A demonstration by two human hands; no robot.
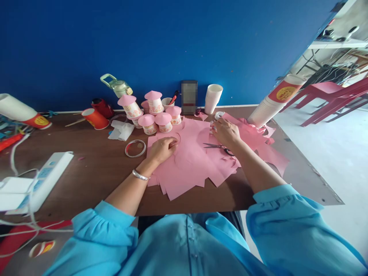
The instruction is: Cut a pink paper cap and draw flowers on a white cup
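Pink paper (189, 168) under the left hand (162, 149) and right hand (226, 131).
Left hand loosely curled, fingertips at the paper; whether it pinches anything, cannot tell. Right hand bent, fingers drawn in beside a white roll (219, 114), scissors (220, 146) close below; its hold unclear. Brown table (97, 180): power strip (53, 180), red cup (95, 118), pink-topped cups (163, 120), white cup stack (213, 99). Blue wall (172, 42) behind; red stool (333, 92) far right. Leftmost cup stack (17, 109) cut by frame; phone-like object (189, 96) pixelated; right fingertips hard to make out.
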